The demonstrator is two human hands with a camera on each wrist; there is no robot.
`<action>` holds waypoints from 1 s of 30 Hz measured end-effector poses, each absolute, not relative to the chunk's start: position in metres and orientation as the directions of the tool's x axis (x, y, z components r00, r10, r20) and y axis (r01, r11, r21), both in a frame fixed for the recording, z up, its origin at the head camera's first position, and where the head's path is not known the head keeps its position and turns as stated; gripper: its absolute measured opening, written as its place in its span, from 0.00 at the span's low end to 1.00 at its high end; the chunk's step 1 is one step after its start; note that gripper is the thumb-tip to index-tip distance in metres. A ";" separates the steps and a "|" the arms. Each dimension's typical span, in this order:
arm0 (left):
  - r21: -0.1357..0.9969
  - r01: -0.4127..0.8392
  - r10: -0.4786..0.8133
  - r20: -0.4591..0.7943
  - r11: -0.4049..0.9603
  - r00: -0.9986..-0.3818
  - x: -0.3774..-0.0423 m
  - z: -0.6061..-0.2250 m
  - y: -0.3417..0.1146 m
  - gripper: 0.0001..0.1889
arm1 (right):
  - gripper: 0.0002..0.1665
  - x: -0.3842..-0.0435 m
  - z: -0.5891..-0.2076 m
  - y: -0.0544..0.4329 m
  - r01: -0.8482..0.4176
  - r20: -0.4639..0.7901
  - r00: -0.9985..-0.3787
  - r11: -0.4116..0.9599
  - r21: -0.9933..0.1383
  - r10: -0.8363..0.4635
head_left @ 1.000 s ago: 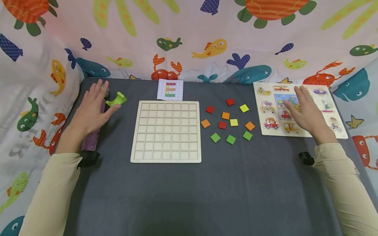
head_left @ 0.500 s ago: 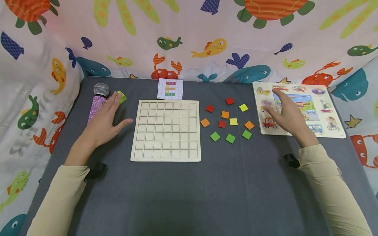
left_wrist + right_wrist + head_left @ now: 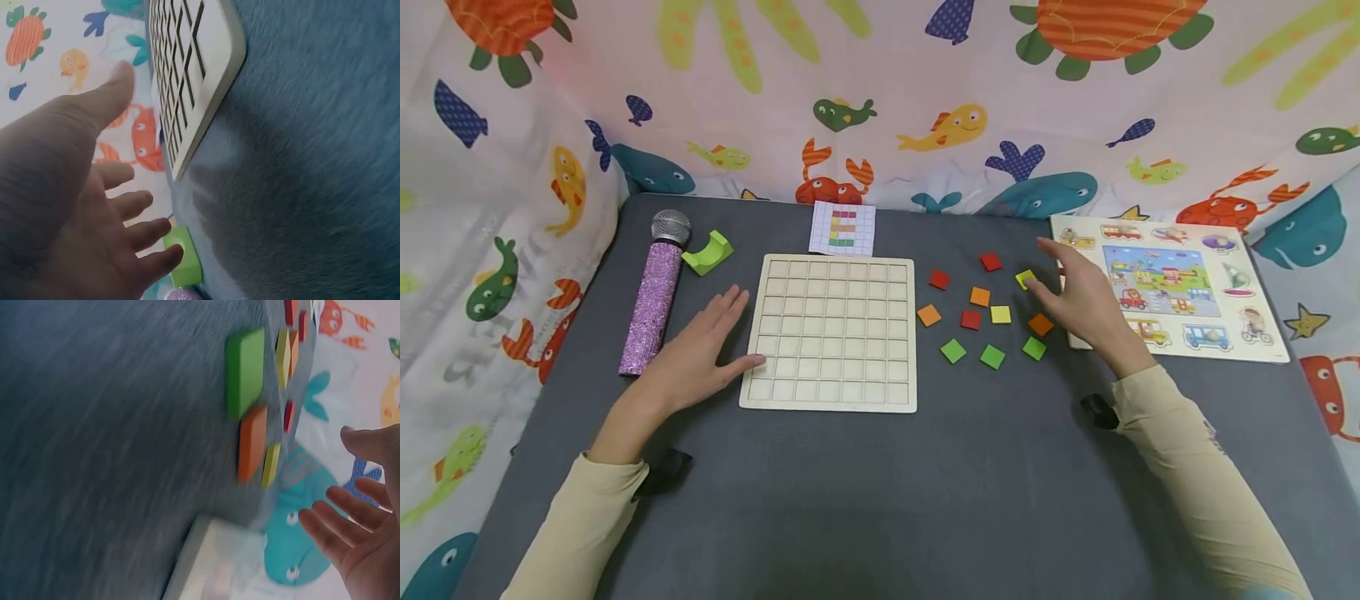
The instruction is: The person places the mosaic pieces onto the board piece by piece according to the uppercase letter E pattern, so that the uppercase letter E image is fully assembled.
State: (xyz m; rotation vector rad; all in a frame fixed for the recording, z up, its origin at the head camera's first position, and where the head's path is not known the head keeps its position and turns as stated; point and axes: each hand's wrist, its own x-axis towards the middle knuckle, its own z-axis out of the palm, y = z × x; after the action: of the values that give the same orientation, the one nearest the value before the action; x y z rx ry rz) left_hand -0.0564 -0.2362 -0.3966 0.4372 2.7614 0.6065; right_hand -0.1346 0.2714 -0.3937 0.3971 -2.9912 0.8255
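My left hand [image 3: 688,362] hovers with spread fingers at the left edge of the wooden grid board [image 3: 827,400]; in the left wrist view it holds nothing. Its thumb overlaps the board's edge in the head view; whether it touches I cannot tell. My right hand [image 3: 1090,300], fingers loosely bent and holding nothing, is over the left edge of the picture puzzle [image 3: 1240,346]. Its thumb tip is near a yellow square tile [image 3: 1022,279] and an orange tile [image 3: 1041,324]. In the right wrist view a green tile [image 3: 245,372] stands apart from the hand.
Several red, orange, yellow and green tiles lie scattered between board and puzzle, such as a red tile [image 3: 971,319]. A gridded pattern card [image 3: 842,242] lies behind the board. At left are a glittery purple microphone [image 3: 651,300] and a curved green block [image 3: 708,253].
My left hand has come back and right, from over the microphone and green block to the board's edge. My right hand has moved left across the puzzle toward the tiles.
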 end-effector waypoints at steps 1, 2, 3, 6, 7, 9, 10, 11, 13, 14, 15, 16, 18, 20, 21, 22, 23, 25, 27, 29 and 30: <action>0.448 0.240 0.362 -0.209 0.861 -0.908 -0.055 -0.399 -0.234 0.51 | 0.39 -0.136 -0.395 0.268 -0.250 0.077 -0.966 0.824 -0.509 -0.246; 0.452 0.249 0.374 -0.213 0.857 -0.903 -0.054 -0.401 -0.233 0.51 | 0.39 -0.137 -0.396 0.264 -0.251 0.073 -0.965 0.817 -0.518 -0.251; 0.452 0.256 0.384 -0.215 0.854 -0.898 -0.052 -0.402 -0.233 0.50 | 0.38 -0.138 -0.397 0.259 -0.255 0.069 -0.964 0.812 -0.525 -0.258; 0.467 0.267 0.407 -0.229 0.843 -0.884 -0.049 -0.406 -0.236 0.50 | 0.37 -0.143 -0.399 0.243 -0.266 0.066 -0.958 0.782 -0.564 -0.279; 0.470 0.269 0.412 -0.235 0.841 -0.880 -0.048 -0.407 -0.237 0.50 | 0.36 -0.144 -0.400 0.237 -0.270 0.067 -0.956 0.772 -0.576 -0.285; 0.478 0.271 0.425 -0.249 0.836 -0.870 -0.046 -0.409 -0.240 0.50 | 0.34 -0.146 -0.402 0.226 -0.281 0.070 -0.952 0.757 -0.590 -0.299; 0.482 0.272 0.430 -0.255 0.833 -0.866 -0.045 -0.411 -0.241 0.50 | 0.33 -0.147 -0.403 0.220 -0.286 0.072 -0.950 0.752 -0.594 -0.304; 0.487 0.273 0.436 -0.258 0.830 -0.862 -0.044 -0.412 -0.241 0.50 | 0.32 -0.148 -0.404 0.215 -0.292 0.073 -0.947 0.748 -0.596 -0.312; 0.491 0.281 0.448 -0.263 0.824 -0.854 -0.043 -0.414 -0.242 0.50 | 0.31 -0.151 -0.406 0.205 -0.306 0.075 -0.941 0.742 -0.596 -0.329; 0.497 0.284 0.455 -0.265 0.820 -0.851 -0.042 -0.415 -0.243 0.50 | 0.31 -0.152 -0.407 0.200 -0.309 0.071 -0.940 0.738 -0.601 -0.335; 0.502 0.287 0.460 -0.262 0.816 -0.848 -0.041 -0.416 -0.244 0.50 | 0.31 -0.153 -0.408 0.196 -0.310 0.065 -0.937 0.735 -0.604 -0.342; 0.507 0.291 0.465 -0.257 0.811 -0.847 -0.040 -0.417 -0.245 0.50 | 0.31 -0.154 -0.408 0.191 -0.308 0.057 -0.936 0.731 -0.610 -0.347; 0.514 0.302 0.475 -0.246 0.803 -0.845 -0.039 -0.418 -0.247 0.51 | 0.29 -0.156 -0.408 0.183 -0.305 0.042 -0.933 0.724 -0.619 -0.358; 0.525 0.308 0.481 -0.231 0.794 -0.846 -0.038 -0.418 -0.249 0.51 | 0.28 -0.158 -0.409 0.175 -0.301 0.017 -0.928 0.723 -0.622 -0.372; 0.529 0.308 0.480 -0.225 0.791 -0.848 -0.038 -0.418 -0.249 0.52 | 0.28 -0.159 -0.410 0.171 -0.302 0.005 -0.924 0.724 -0.620 -0.381; 0.531 0.311 0.481 -0.216 0.788 -0.850 -0.037 -0.418 -0.249 0.52 | 0.26 -0.160 -0.411 0.169 -0.304 -0.006 -0.921 0.726 -0.617 -0.390; 0.534 0.315 0.483 -0.208 0.785 -0.851 -0.037 -0.418 -0.250 0.51 | 0.25 -0.162 -0.412 0.166 -0.305 -0.018 -0.917 0.731 -0.611 -0.398; 0.542 0.314 0.484 -0.203 0.779 -0.851 -0.037 -0.417 -0.250 0.51 | 0.24 -0.165 -0.414 0.163 -0.307 -0.042 -0.911 0.744 -0.593 -0.409; 0.543 0.317 0.487 -0.203 0.778 -0.850 -0.038 -0.416 -0.249 0.51 | 0.22 -0.168 -0.414 0.162 -0.310 -0.052 -0.909 0.753 -0.581 -0.414; 0.544 0.318 0.491 -0.206 0.776 -0.847 -0.039 -0.416 -0.248 0.51 | 0.20 -0.171 -0.413 0.162 -0.313 -0.049 -0.909 0.755 -0.577 -0.414; 0.545 0.315 0.490 -0.210 0.777 -0.846 -0.040 -0.416 -0.248 0.51 | 0.19 -0.173 -0.412 0.162 -0.314 -0.045 -0.909 0.753 -0.579 -0.414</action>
State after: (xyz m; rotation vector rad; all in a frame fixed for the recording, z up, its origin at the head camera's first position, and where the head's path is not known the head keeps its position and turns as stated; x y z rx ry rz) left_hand -0.0398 -0.2479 -0.4163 0.6165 2.6290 0.7201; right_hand -0.1726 0.1622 -0.4123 0.6491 -3.0989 0.9727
